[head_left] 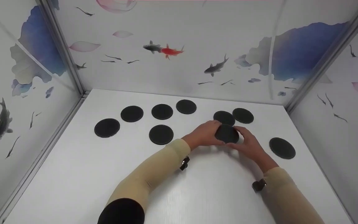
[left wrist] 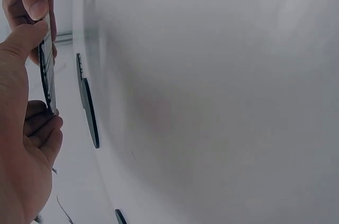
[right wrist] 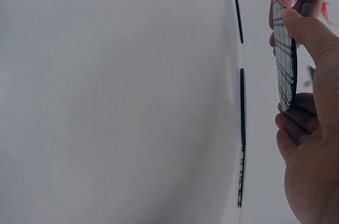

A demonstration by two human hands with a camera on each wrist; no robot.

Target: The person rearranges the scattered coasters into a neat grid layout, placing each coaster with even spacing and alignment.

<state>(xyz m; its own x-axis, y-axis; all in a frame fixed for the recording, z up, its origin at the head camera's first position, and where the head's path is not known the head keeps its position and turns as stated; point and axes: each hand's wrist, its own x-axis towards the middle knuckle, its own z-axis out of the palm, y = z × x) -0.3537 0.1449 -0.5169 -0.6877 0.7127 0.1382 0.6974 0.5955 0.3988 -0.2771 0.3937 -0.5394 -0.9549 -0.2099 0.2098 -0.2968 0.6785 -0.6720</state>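
Note:
Both hands hold one round coaster (head_left: pixel 227 133) by its edges, raised above the white table. Its black face shows in the head view; in the right wrist view a white face with dark plaid lines (right wrist: pixel 283 57) is visible. The left hand (head_left: pixel 205 134) pinches its left edge, thumb toward the near side. On the opposite edge, the right hand (head_left: pixel 250 145) grips with thumb and fingers. The two thumbs come close together in both wrist views. Just beyond the held coaster, two black coasters (head_left: pixel 224 118) lie close together on the table, one partly hidden behind it.
Several more black coasters lie flat on the white table (head_left: pixel 73 174), mostly to the left, such as one coaster (head_left: pixel 161 134) near the left forearm. Another coaster (head_left: pixel 282 148) is right of the right hand. Printed panels (head_left: pixel 191 77) wall in the back and sides.

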